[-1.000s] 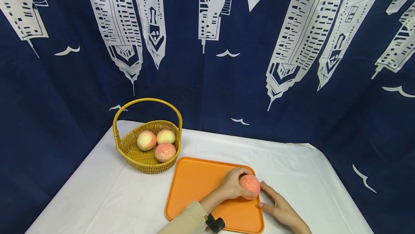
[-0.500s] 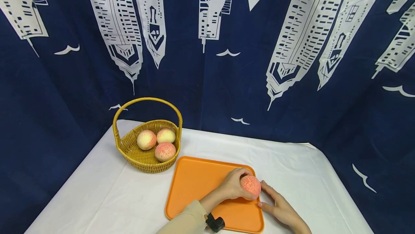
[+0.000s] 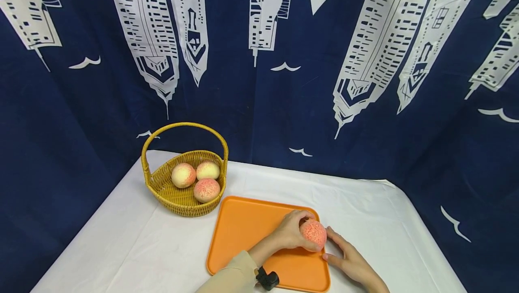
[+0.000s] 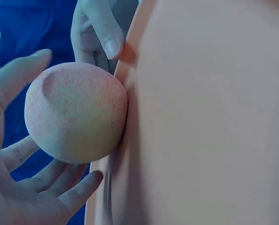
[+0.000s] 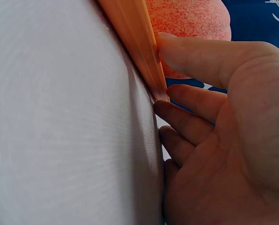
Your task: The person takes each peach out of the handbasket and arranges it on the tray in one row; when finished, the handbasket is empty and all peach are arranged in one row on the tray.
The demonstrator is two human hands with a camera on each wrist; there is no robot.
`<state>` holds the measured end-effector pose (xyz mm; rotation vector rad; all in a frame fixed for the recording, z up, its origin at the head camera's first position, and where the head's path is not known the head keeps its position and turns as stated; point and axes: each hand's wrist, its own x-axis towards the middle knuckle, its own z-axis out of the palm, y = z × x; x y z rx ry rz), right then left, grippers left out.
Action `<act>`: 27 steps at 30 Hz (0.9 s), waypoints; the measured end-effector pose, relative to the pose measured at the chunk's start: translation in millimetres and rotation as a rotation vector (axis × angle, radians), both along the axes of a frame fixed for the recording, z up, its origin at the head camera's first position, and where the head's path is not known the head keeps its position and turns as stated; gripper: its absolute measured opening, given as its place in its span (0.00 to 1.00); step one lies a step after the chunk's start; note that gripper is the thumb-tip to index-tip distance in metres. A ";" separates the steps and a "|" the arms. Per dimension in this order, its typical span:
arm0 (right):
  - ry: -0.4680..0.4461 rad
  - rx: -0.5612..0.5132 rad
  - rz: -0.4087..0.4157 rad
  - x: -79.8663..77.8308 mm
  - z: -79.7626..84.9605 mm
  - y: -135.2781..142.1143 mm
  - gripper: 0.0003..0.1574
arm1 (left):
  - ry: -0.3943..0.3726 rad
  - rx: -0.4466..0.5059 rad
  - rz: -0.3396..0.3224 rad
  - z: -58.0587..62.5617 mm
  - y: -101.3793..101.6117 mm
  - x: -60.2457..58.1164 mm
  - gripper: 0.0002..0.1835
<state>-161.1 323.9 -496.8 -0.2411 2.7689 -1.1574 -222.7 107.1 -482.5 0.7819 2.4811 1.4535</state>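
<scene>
Your left hand (image 3: 289,235) curls round the peach (image 3: 315,235) at its three o'clock; your right hand (image 3: 353,261), fingers spread, seemingly touching the tray (image 3: 242,234), has the peach at ten.

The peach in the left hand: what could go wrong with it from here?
The round peach is held close to the edge of the orange tray, so if the left hand loosens, it might roll off onto the white cloth. The right hand is at that same edge, so a careless push there could shift the tray. The two hands are also close together and might bump, which could jolt the peach loose.
</scene>
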 end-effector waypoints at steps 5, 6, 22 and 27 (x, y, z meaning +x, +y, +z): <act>0.003 0.009 0.008 -0.7 -0.4 -0.5 0.45 | 0.006 0.017 -0.012 10.5 -12.2 2.1 0.42; 0.003 0.011 0.009 -0.9 -0.5 -0.5 0.45 | 0.029 0.016 -0.016 13.2 -15.6 2.7 0.41; -0.004 -0.025 -0.007 -0.7 -3.2 0.5 0.46 | 0.263 0.251 0.138 65.9 -120.0 -0.8 0.36; 0.009 -0.041 -0.012 0.5 -4.7 -0.4 0.45 | 0.263 0.283 0.281 72.1 -165.8 -11.2 0.36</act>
